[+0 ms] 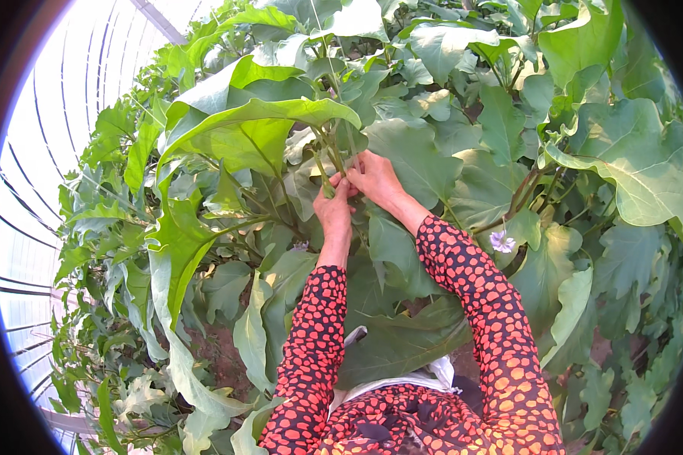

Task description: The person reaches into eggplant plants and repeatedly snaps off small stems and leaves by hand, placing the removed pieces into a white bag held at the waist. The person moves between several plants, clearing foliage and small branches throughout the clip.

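Both my hands meet among the upper stems of a tall eggplant plant. My left hand (334, 207) has its thumb and fingers closed at a green plant stem (331, 153), beside a small green bud or calyx (328, 188). Touching it on the right, my right hand (373, 177) pinches at the same stem and a thin pale string (350, 136) that runs upward. The fingertips partly hide what lies between them. A large bright leaf (250, 128) arches over the stems, above and left of my hands.
Dense eggplant leaves (489, 182) surround my arms. A pale purple flower (501, 242) hangs right of my right sleeve. Brown soil (222, 352) shows low on the left. Behind the plants at the left stands a translucent greenhouse wall (28, 170) with curved dark lines. White cloth (441, 372) is at my waist.
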{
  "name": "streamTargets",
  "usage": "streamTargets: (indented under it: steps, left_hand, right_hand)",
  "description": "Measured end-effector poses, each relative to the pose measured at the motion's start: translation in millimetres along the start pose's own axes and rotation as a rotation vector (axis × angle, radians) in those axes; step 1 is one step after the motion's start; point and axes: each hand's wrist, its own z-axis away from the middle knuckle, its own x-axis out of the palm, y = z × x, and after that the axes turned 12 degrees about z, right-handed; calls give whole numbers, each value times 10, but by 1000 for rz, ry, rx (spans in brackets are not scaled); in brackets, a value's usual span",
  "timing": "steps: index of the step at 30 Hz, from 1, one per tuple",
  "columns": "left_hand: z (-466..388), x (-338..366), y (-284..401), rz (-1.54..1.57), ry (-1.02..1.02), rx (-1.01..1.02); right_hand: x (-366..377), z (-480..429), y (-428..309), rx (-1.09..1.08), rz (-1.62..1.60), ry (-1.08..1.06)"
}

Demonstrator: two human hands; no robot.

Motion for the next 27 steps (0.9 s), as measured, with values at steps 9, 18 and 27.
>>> streamTargets:
  steps: [9,18,27]
  left_hand:
    - [40,53,6,25,12,7]
    - [35,100,-70,23,100,34]
    - [-7,89,-94,111,93,8]
  right_hand:
    - [1,-45,18,115,46,6]
    - [94,-80,-13,90,254,35]
    - [109,-15,123,253,-76,18]
